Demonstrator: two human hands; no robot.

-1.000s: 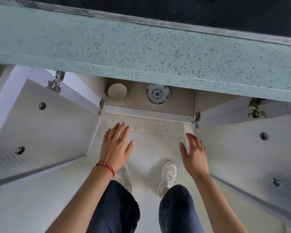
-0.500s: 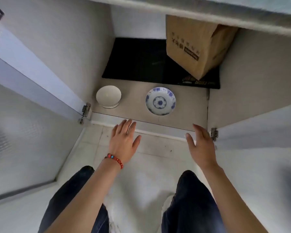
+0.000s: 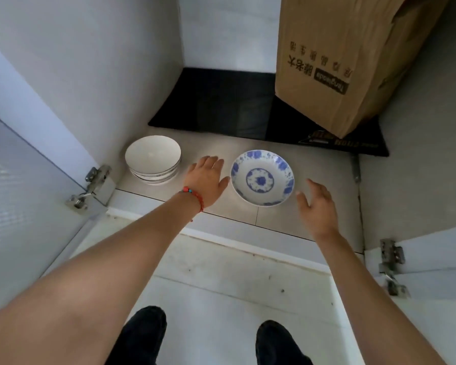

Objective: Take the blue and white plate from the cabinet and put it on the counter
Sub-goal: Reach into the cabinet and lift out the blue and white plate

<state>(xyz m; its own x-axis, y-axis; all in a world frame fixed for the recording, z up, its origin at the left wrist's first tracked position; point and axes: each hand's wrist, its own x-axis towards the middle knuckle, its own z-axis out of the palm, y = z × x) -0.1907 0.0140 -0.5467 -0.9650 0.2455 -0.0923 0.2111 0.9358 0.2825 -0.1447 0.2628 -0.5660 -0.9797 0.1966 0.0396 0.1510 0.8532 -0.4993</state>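
Observation:
The blue and white plate (image 3: 262, 178) lies flat on the pale floor of the open low cabinet (image 3: 216, 143), near its front edge. My left hand (image 3: 207, 181), with a red bead bracelet on the wrist, is open just left of the plate, thumb close to the rim. On the plate's right side my right hand (image 3: 318, 204) is open, fingers spread, a small gap from the rim. Neither hand holds anything. The counter is out of view.
A stack of white bowls (image 3: 153, 159) stands left of my left hand. A brown paper bag (image 3: 348, 61) stands on a black mat (image 3: 221, 106) at the back. Both cabinet doors are swung open, hinges (image 3: 91, 189) at each side.
The view has dropped from above the counter into the cabinet. Both hands have moved forward past the cabinet's front edge and now flank the plate.

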